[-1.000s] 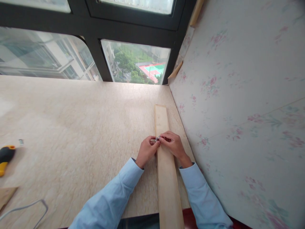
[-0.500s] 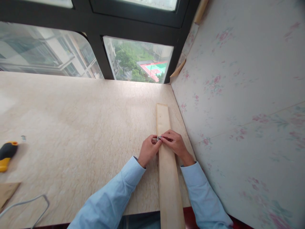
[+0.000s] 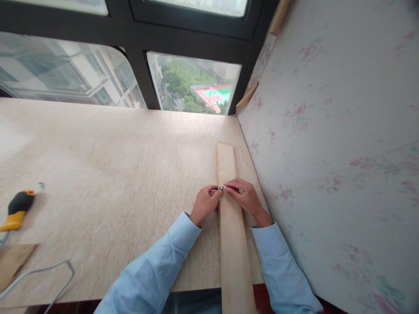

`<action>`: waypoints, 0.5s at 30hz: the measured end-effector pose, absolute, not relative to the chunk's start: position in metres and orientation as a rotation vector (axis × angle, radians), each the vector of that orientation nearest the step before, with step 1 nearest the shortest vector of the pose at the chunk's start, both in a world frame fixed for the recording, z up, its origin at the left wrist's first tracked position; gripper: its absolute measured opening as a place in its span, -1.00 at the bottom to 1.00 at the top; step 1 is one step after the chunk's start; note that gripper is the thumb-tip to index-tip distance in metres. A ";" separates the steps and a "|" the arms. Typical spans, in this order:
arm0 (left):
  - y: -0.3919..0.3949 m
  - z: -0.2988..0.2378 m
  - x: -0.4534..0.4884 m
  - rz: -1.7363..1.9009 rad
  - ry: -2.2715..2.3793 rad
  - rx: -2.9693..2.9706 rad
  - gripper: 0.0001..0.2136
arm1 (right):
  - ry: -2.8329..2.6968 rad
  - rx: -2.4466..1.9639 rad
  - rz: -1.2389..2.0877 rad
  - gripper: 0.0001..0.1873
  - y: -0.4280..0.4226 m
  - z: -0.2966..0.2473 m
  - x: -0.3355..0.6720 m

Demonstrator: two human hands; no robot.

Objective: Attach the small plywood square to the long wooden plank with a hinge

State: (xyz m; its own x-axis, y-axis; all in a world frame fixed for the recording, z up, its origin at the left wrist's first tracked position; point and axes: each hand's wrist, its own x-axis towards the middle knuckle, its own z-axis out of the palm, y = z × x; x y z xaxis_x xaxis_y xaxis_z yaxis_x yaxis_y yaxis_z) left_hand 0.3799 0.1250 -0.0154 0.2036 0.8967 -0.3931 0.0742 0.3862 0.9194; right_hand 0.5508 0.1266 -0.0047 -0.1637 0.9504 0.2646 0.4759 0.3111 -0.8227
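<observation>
A long pale wooden plank (image 3: 233, 244) lies lengthwise on the marble-patterned table (image 3: 114, 165), close to the right wall. Both hands meet over its left edge. My left hand (image 3: 204, 207) and my right hand (image 3: 246, 197) pinch a small shiny metal part (image 3: 221, 190) between their fingertips, held against the plank. The part is too small to name. Light blue sleeves cover both forearms.
A flowered wall (image 3: 327, 152) rises right beside the plank. A dark-framed window (image 3: 193, 83) runs along the table's far edge. At far left lie a yellow and black tool (image 3: 18, 209), a tiny metal piece (image 3: 41, 186), a wood offcut (image 3: 15, 261) and a bent wire (image 3: 42, 272).
The hands stay pinched on the small metal part over the plank. The camera has shifted slightly, so everything sits a little further right in view.
</observation>
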 end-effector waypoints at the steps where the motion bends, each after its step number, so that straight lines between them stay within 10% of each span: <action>1: 0.125 -0.016 0.380 0.734 1.230 1.017 -0.76 | -1.767 -1.285 0.737 -0.79 0.127 -0.004 0.551; 15: 0.121 -0.020 0.384 0.705 1.354 1.325 -0.76 | -1.425 -1.390 0.661 -0.77 0.118 0.009 0.550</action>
State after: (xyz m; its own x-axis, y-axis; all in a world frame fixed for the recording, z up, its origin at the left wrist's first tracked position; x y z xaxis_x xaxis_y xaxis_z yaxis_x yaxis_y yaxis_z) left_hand 0.3845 0.1213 -0.0201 0.1816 0.9442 -0.2749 0.3165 0.2085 0.9254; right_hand 0.5502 0.1181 0.0089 0.1575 0.9491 0.2730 0.4038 0.1904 -0.8948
